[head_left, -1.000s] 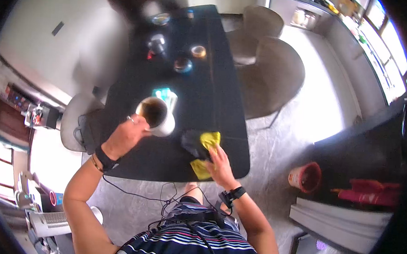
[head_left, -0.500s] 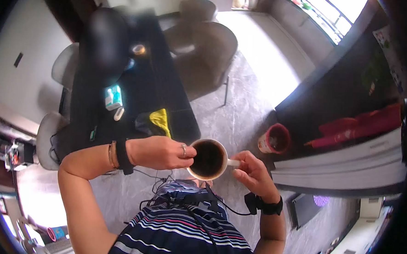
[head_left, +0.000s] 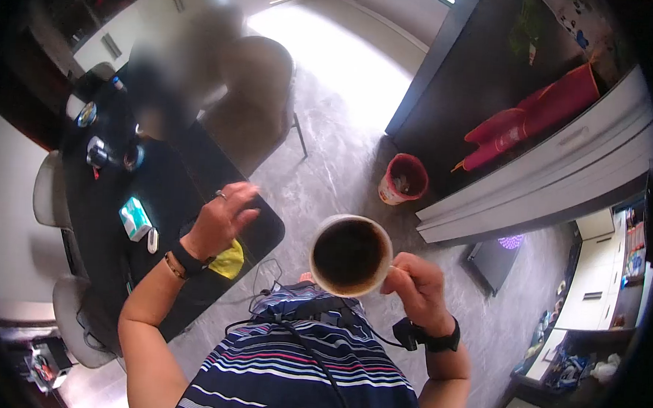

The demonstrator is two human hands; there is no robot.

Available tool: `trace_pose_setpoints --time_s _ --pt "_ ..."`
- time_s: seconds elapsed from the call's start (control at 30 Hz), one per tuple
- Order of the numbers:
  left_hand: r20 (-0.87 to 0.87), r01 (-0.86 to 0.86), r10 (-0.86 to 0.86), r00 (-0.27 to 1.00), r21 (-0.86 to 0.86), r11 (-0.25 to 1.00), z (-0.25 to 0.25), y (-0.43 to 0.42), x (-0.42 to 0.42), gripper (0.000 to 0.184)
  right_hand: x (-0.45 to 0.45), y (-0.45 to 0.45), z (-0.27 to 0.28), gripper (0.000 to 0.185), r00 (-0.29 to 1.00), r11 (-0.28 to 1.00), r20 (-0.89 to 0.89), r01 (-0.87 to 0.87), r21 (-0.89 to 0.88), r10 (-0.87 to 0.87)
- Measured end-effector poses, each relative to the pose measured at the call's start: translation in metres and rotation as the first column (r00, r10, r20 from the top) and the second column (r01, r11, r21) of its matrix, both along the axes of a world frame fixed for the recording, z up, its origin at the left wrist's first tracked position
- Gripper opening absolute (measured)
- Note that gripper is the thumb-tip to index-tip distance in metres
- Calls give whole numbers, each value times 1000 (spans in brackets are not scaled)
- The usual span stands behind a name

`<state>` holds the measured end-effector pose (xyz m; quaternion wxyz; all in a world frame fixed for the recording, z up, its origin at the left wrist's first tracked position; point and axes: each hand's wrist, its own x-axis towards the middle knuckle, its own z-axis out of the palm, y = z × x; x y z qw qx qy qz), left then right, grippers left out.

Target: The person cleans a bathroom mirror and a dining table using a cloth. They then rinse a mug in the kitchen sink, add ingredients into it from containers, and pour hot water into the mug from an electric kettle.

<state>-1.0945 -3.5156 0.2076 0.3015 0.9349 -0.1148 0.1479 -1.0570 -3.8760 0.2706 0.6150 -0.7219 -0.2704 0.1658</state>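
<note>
Mug (head_left: 323,279) holds near-black liq. (head_left: 344,253), inner wall (head_left: 379,267) stained brown, R hand (head_left: 424,292) fingers (head_left: 405,283) on handle (head_left: 390,277), L hand (head_left: 218,222) open.

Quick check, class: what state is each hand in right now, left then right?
Left hand: open, holding nothing.
Right hand: closed, holding the white mug.

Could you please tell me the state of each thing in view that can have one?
Mug, upright, part full of dark liquid.
Right hand, grip closed on the mug's handle.
Left hand, grip open, empty.
Yellow cloth, crumpled on the table.
Bin, open, upright, something inside.
Teal pack, on the table; opened or not, I cannot tell.
</note>
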Motion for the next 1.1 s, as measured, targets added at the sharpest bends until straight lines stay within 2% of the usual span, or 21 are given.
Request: trace_pose_setpoints --time_s 0.03,0.1,0.13,0.2,0.23,0.3,0.37,0.43,0.47,0.5,0.57,0.63,0.7,0.73,0.83,0.87,0.9,0.97,1.0,1.07,1.1 --pt "-79 -75 85 993 124 989 -21 17 -3 37 0 1 10 23 998 999 52 41 19 -42" --pt "-359 -42 164 919 324 945 -79 57 -28 48 -1 5 29 24 992 995 81 97 30 -99" --pt "-488 -42 221 844 352 935 -97 66 -42 54 -1 7 37 25 982 992 144 118 48 -124" --pt "-572 -113 333 750 385 916 -146 79 -77 75 2 8 54 28 952 987 261 145 71 -159" --pt "-627 -167 415 660 416 894 -143 70 -88 88 1 10 60 28 948 985 270 154 80 -171" --pt "-569 -258 479 669 427 867 -175 75 -118 99 0 15 72 29 903 968 357 190 166 -239" --pt "-589 -328 550 592 447 832 -176 65 -132 103 -2 22 94 33 886 957 382 192 217 -264" --pt "-591 -364 572 568 443 819 -214 74 -153 106 -16 22 104 56 925 935 146 338 103 -351" --pt "-619 -353 570 540 447 822 -207 70 -149 105 -25 24 91 57 712 805 419 586 88 -564" --pt "-648 -343 567 508 452 824 -197 65 -147 104 -24 33 94 57 715 810 421 580 86 -557" --pt "-543 -403 656 524 520 753 -217 63 -148 101 -24 54 107 54 570 691 500 719 81 -652" --pt "-518 -461 681 518 502 732 -222 63 -147 91 -15 62 112 53 615 723 491 689 46 -617" --pt "-513 -652 656 554 222 725 -194 56 -126 79 -2 66 109 55 463 609 521 780 145 -717" --pt "-462 -598 694 553 360 716 -193 56 -117 71 12 55 105 54 523 725 565 656 211 -638" --pt "-306 -647 715 628 305 699 -173 44 -82 64 38 31 111 53 527 768 651 625 139 -546" --pt "-234 -651 716 658 302 697 -169 38 -69 60 72 6 115 53 752 979 633 84 186 -185" --pt "-174 -658 713 680 284 697 -169 34 -57 59 81 -1 115 53 750 980 638 74 183 -175" --pt "-170 -690 747 643 295 661 -164 22 -29 58 100 -12 122 33 783 994 622 -60 96 -13" --pt "-168 -697 751 639 287 657 -163 14 -15 58 111 -10 121 33 777 994 629 -68 91 -5" --pt "-134 -728 755 642 201 655 -162 0 12 56 134 1 120 33 654 907 649 146 396 -389" --pt "-136 -729 755 642 197 655 -162 -7 24 56 150 -2 126 33 624 899 664 162 408 -413"
